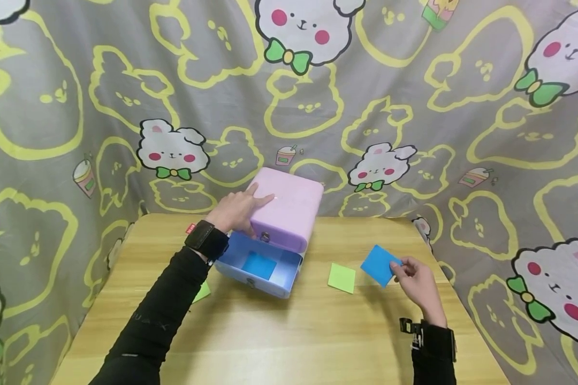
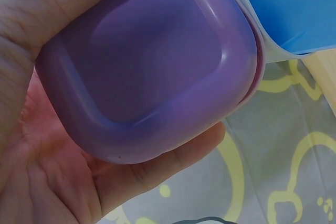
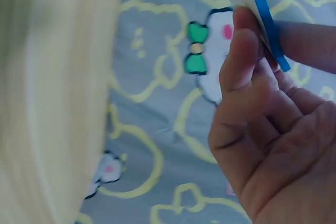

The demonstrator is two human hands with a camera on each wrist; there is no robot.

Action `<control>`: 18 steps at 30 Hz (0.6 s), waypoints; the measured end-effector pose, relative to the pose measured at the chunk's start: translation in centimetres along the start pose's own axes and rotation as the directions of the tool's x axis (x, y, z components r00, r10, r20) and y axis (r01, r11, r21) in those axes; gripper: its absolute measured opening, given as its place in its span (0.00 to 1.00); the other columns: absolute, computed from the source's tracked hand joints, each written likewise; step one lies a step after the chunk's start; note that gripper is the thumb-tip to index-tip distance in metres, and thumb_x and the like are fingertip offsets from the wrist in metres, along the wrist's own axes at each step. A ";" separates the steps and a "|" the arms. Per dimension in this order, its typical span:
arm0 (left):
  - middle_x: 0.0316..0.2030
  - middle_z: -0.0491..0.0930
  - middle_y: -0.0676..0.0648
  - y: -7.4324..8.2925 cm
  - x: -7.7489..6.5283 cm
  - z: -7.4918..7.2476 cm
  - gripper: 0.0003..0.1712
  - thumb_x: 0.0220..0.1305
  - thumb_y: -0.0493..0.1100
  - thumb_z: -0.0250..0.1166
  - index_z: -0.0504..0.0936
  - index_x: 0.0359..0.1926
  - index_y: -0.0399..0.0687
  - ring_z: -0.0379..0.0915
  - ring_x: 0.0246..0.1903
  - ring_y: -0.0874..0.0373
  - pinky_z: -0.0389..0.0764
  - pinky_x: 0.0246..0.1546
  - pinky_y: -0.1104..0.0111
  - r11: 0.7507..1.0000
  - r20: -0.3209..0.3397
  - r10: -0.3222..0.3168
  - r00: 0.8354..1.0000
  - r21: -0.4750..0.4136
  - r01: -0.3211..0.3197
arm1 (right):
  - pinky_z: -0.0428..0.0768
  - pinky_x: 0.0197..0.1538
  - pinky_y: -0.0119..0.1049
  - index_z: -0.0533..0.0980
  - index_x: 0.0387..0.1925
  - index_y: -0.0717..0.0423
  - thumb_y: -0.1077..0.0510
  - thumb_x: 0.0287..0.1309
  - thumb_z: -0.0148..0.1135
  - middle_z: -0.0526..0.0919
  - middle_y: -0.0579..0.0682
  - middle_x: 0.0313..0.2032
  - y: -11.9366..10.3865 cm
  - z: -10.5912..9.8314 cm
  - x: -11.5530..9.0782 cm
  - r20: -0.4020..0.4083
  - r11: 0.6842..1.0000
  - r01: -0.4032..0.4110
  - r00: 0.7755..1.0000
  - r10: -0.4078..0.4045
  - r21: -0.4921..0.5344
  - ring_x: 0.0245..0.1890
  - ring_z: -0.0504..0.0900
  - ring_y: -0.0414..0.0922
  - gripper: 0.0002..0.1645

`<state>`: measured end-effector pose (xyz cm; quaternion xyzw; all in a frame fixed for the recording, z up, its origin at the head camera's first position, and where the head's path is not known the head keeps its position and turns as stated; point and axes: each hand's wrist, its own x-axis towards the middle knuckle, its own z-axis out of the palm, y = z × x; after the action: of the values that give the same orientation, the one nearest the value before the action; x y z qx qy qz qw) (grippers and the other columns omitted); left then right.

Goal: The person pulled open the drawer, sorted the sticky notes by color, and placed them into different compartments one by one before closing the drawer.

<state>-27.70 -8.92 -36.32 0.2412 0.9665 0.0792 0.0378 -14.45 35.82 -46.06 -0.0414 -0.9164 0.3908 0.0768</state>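
A small drawer box with a pink upper drawer (image 1: pixel 286 208) stands near the back of the table. Its blue lower drawer (image 1: pixel 289 283) is pulled out, and a darker blue square (image 1: pixel 259 266) lies inside. My left hand (image 1: pixel 238 211) holds the box's upper left front corner, fingers across the top. In the left wrist view, the thumb lies over the purple front (image 2: pixel 152 61). To the right, my right hand (image 1: pixel 418 283) pinches a blue sticky note pad (image 1: pixel 380 266) by one corner, above the table. The pad's thin blue edge (image 3: pixel 265 19) shows between thumb and fingers in the right wrist view.
A green sticky note pad (image 1: pixel 342 278) lies on the wooden table (image 1: pixel 289 342) right of the drawer. Another green piece (image 1: pixel 202 292) shows partly behind the left forearm. A small red item (image 1: pixel 190 228) sits left of the box. A patterned curtain (image 1: pixel 308 107) surrounds the table.
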 end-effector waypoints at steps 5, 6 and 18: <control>0.80 0.47 0.33 0.0 0.1 0.1 0.69 0.37 0.51 0.87 0.56 0.79 0.69 0.73 0.63 0.31 0.74 0.64 0.40 1.000 0.004 -0.005 1.000 0.002 0.005 | 0.76 0.32 0.30 0.80 0.48 0.62 0.48 0.72 0.58 0.88 0.49 0.28 -2.2 -1.0 -0.3 -0.087 0.998 0.057 0.995 -0.056 0.010 0.27 0.80 0.32 0.20; 0.80 0.46 0.33 0.0 0.1 0.1 0.69 0.37 0.51 0.87 0.56 0.79 0.69 0.73 0.63 0.31 0.74 0.64 0.40 1.000 0.007 -0.004 1.000 0.004 0.004 | 0.76 0.32 0.30 0.81 0.48 0.62 0.49 0.72 0.59 0.88 0.48 0.27 -2.7 -1.1 -0.3 -0.111 0.997 0.075 0.991 -0.073 0.017 0.27 0.80 0.32 0.19; 0.80 0.46 0.32 0.0 0.1 0.0 0.70 0.37 0.50 0.87 0.56 0.79 0.69 0.72 0.65 0.32 0.74 0.65 0.41 1.000 0.013 -0.005 1.000 -0.001 0.005 | 0.79 0.41 0.22 0.80 0.49 0.58 0.50 0.69 0.62 0.80 0.36 0.25 -7.4 -2.1 0.4 -0.256 0.977 0.201 0.950 -0.178 0.066 0.27 0.79 0.36 0.17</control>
<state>-27.75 -8.85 -36.33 0.2393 0.9668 0.0780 0.0442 -14.56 32.21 -39.26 0.0019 -0.8804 0.4148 0.2299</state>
